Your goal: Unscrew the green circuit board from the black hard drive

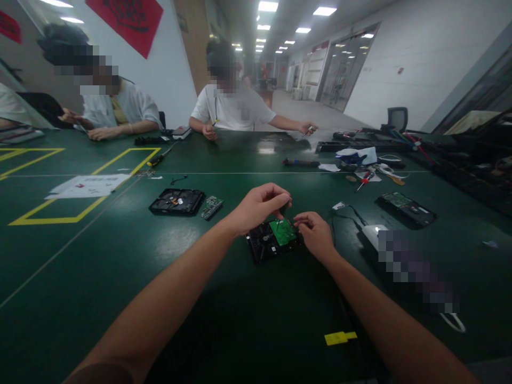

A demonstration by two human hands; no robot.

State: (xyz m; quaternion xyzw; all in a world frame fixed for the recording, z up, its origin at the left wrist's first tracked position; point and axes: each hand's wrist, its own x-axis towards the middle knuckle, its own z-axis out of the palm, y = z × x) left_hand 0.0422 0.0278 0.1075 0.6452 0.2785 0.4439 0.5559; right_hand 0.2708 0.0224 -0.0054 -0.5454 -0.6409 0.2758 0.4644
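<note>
A black hard drive (262, 244) lies on the green table (120, 256) in front of me, with a green circuit board (282, 231) on top of it. My left hand (260, 205) hovers over the drive's far edge, fingers curled into a pinch on something I cannot make out. My right hand (316, 232) rests at the board's right edge, fingers pinched together against it; what they hold is hidden.
A second opened drive (176, 201) and a loose green board (212, 207) lie to the left. A third drive (405, 208) and a white device (374, 233) with cable sit to the right. Screwdrivers (365, 180), papers (90, 185) and a yellow tag (339, 337) lie about. Two people sit across the table.
</note>
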